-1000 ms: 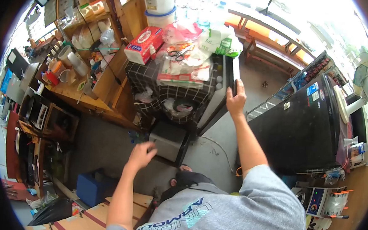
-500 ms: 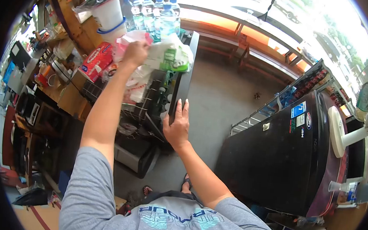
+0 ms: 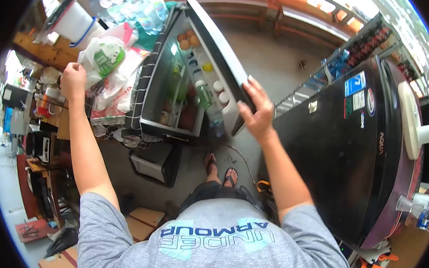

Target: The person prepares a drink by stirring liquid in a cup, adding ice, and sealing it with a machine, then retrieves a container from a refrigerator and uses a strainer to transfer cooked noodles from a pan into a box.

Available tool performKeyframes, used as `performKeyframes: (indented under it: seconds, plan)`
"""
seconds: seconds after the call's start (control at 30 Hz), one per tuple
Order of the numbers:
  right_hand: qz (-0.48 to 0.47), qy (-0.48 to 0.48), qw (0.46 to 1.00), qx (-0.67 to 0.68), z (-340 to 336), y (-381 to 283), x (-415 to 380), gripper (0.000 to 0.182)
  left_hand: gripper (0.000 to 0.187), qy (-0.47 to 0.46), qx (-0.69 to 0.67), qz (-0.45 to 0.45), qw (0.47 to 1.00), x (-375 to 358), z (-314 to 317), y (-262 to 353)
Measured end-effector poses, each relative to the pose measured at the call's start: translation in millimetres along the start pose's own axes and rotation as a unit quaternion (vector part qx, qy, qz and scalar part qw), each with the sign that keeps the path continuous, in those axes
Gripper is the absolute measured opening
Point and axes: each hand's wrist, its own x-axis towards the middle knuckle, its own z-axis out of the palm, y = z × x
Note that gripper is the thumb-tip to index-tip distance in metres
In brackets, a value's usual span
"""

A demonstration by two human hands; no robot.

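Note:
My left hand [image 3: 73, 82] is closed at the edge of a white plastic bag with a green print [image 3: 103, 58], which lies on other plastic bags [image 3: 114, 93] atop a small refrigerator [image 3: 148, 127]. My right hand [image 3: 257, 109] grips the free edge of the refrigerator door [image 3: 224, 51], fingers outside and thumb on the inner side. The door stands open. In its racks are brown eggs [image 3: 184, 44], a green-tinted bottle [image 3: 203, 94] and round white-topped items [image 3: 218, 86]. Lit shelves show inside, their contents partly hidden.
Packed water bottles [image 3: 129, 6] and a white bucket [image 3: 73, 23] stand behind the bags. On my right is a large black refrigerator [image 3: 316, 155], with a wire rack [image 3: 295, 102] beside it. A dark bin [image 3: 156, 164] sits on the floor near my feet. A cable [image 3: 242, 160] crosses the floor.
The small refrigerator's door has swung open to the right with my right hand on it. My left hand and the green-printed bag have moved left. The camera view has shifted too.

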Motion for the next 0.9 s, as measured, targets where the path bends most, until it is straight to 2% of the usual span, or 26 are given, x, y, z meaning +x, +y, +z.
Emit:
performKeyframes:
  seconds: [0.1, 0.2, 0.27, 0.33, 0.4, 0.43, 0.47, 0.5, 0.53, 0.57, 0.6, 0.63, 0.67, 0.7, 0.73, 0.77, 0.8, 0.87, 0.9]
  plan:
    - [0.037, 0.025, 0.998, 0.043, -30, 32, 10, 0.048, 0.034, 0.03, -0.036, 0.017, 0.999, 2, 18, -15]
    - [0.057, 0.043, 0.995, 0.066, -55, 61, 26, 0.046, 0.043, 0.052, -0.05, 0.034, 0.997, -10, 2, -10]
    - [0.07, 0.051, 0.992, 0.094, -68, 75, 37, 0.044, 0.043, 0.168, -0.014, 0.078, 0.982, -36, -32, 6]
    - [0.072, 0.058, 0.991, 0.097, -78, 91, 45, 0.043, 0.033, 0.17, -0.095, -0.009, 0.981, -91, -76, 59]
    - [0.085, 0.078, 0.987, 0.112, -85, 102, 52, 0.04, 0.014, 0.221, -0.329, 0.124, 0.909, -163, -65, 113]
    - [0.084, 0.088, 0.985, 0.121, -87, 109, 55, 0.039, 0.008, 0.186, -0.376, 0.215, 0.882, -197, -50, 140]
    - [0.083, 0.098, 0.983, 0.128, -90, 117, 58, 0.039, 0.006, 0.023, -0.51, 0.151, 0.846, -239, -19, 164]
    - [0.084, 0.101, 0.984, 0.122, -93, 121, 63, 0.039, 0.006, -0.091, -0.48, 0.102, 0.867, -273, 17, 183]
    - [0.094, 0.102, 0.982, 0.126, -97, 123, 66, 0.039, 0.01, -0.239, -0.504, -0.009, 0.83, -302, 62, 203]
    - [0.105, 0.104, 0.98, 0.132, -98, 126, 68, 0.039, 0.014, -0.269, -0.507, -0.026, 0.818, -342, 158, 200]
    - [0.097, 0.097, 0.984, 0.112, -101, 132, 70, 0.04, 0.017, -0.317, -0.48, -0.105, 0.811, -372, 242, 195]
    - [0.098, 0.092, 0.987, 0.089, -103, 132, 74, 0.042, 0.019, -0.365, -0.536, -0.315, 0.693, -400, 335, 183]
    - [0.108, 0.09, 0.986, 0.094, -104, 135, 75, 0.045, 0.027, -0.377, -0.494, -0.412, 0.666, -404, 381, 184]
    - [0.102, 0.089, 0.987, 0.089, -105, 140, 76, 0.049, 0.027, -0.379, -0.495, -0.41, 0.666, -452, 511, 140]
    - [0.094, 0.085, 0.99, 0.067, -107, 143, 77, 0.051, 0.027, -0.39, -0.439, -0.351, 0.729, -463, 624, 112]
    - [0.094, 0.101, 0.988, 0.064, -106, 148, 76, 0.054, 0.027, -0.397, -0.435, -0.352, 0.727, -458, 603, 121]
    - [0.105, 0.111, 0.985, 0.078, -108, 152, 74, 0.056, 0.047, -0.337, -0.467, -0.577, 0.579, -408, 588, 148]
    - [0.081, 0.111, 0.984, 0.115, -115, 168, 69, 0.061, 0.073, -0.327, -0.377, -0.652, 0.571, -360, 585, 169]
    - [0.075, 0.086, 0.987, 0.117, -120, 172, 66, 0.063, 0.074, -0.311, -0.377, -0.638, 0.595, -354, 608, 161]
